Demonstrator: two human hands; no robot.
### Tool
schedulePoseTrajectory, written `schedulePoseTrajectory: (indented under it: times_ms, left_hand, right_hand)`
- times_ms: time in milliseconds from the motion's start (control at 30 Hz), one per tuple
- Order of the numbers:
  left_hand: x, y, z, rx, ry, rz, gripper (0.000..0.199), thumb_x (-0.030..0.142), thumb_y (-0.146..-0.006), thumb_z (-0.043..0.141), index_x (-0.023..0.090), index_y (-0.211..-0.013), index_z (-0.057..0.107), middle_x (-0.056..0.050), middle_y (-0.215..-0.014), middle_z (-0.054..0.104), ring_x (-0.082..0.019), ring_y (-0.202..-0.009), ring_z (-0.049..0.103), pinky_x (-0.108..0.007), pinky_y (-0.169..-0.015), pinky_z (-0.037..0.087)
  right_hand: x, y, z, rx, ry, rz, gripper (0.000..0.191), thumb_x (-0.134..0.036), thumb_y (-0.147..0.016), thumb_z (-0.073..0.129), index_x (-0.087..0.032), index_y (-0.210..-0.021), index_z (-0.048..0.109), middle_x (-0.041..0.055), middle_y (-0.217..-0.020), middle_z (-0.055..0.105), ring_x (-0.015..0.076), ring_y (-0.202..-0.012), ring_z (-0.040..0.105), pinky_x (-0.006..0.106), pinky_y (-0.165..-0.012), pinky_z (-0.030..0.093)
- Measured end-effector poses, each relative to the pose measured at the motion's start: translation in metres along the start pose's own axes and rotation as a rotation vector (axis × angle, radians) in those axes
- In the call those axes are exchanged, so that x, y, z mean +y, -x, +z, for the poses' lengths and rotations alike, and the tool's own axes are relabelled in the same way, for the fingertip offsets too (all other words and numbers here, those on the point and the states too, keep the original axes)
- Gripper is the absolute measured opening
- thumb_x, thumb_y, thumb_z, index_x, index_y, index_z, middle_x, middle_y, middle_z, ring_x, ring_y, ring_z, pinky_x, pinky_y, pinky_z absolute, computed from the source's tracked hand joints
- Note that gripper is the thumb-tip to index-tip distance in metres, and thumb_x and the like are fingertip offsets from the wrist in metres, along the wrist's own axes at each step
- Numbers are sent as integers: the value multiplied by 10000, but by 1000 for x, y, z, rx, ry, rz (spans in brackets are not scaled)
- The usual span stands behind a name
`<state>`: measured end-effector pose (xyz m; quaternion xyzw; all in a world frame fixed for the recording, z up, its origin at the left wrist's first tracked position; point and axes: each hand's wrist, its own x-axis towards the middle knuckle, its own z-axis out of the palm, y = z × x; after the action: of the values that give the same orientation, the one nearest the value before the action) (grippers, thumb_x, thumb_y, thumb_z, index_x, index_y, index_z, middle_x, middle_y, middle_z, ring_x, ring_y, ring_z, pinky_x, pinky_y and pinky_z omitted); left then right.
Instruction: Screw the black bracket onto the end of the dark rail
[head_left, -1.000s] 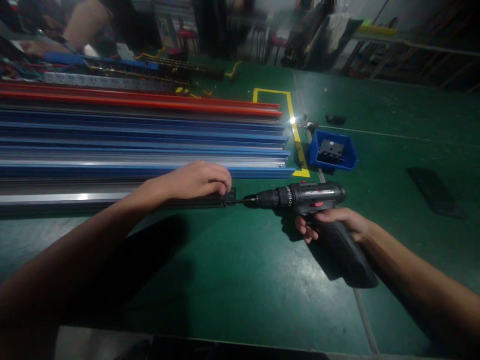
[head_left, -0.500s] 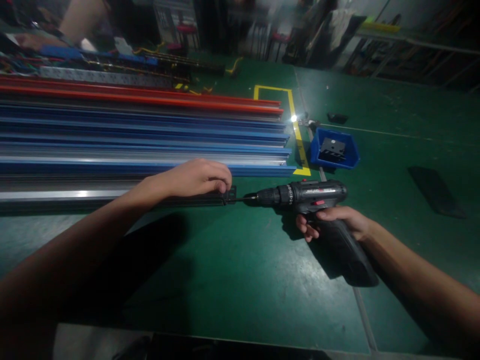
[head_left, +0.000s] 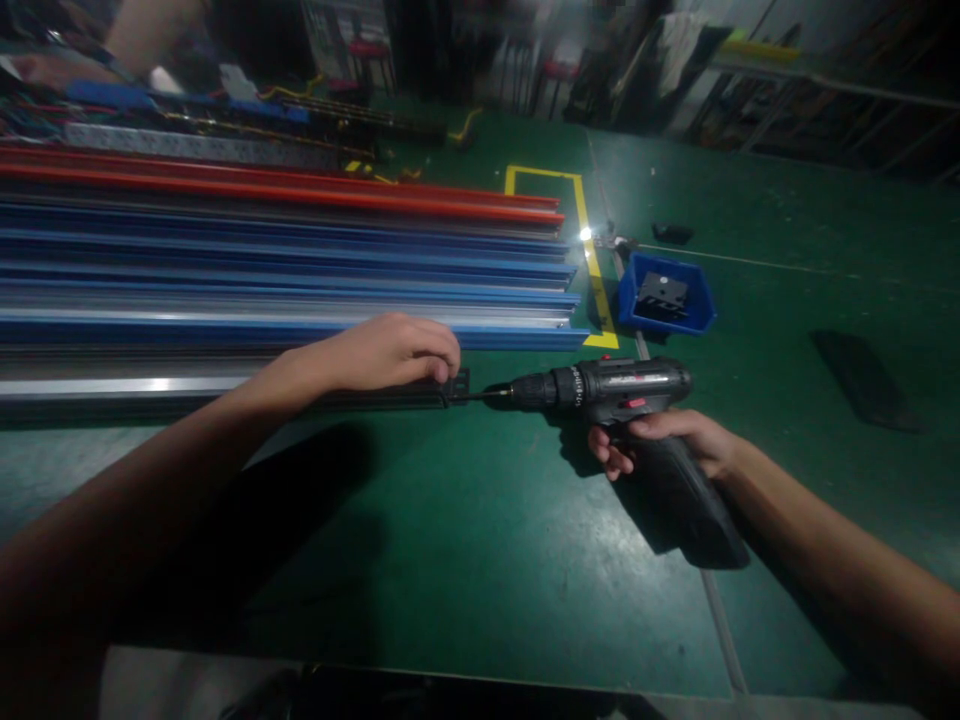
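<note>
My right hand is wrapped round the grip of a black cordless drill, which points left. Its long thin bit reaches a small black bracket at the right end of a dark metal profile. Over that end lies my left hand, its fingers curled down and closed at the bracket; the fingertips' exact hold is partly hidden.
Blue profiles and red profiles lie behind, lengthwise. A blue bin holds dark plates. On the green table a dark flat piece rests at right. Another person's arm shows at the upper left.
The whole view has shifted very slightly. Both hands and the drill keep nearly the same position against the profile.
</note>
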<state>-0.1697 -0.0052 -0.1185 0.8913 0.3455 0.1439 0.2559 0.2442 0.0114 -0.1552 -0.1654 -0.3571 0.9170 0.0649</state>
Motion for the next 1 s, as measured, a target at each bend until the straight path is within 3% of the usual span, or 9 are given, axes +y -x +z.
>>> schedulePoseTrajectory:
  times_ms: [1000]
  left_hand:
    - [2,-1,0,21,-1,14,212,242,-1008,540,227,-949,743,-1,-1018,761,-135,-927,697,-225,-873,475]
  right_hand:
    - [0,0,3,35,-21,-1,302,-246,-965,689,-29,-1170,737,161,-1102,745,171,-899,742,337,-964,606]
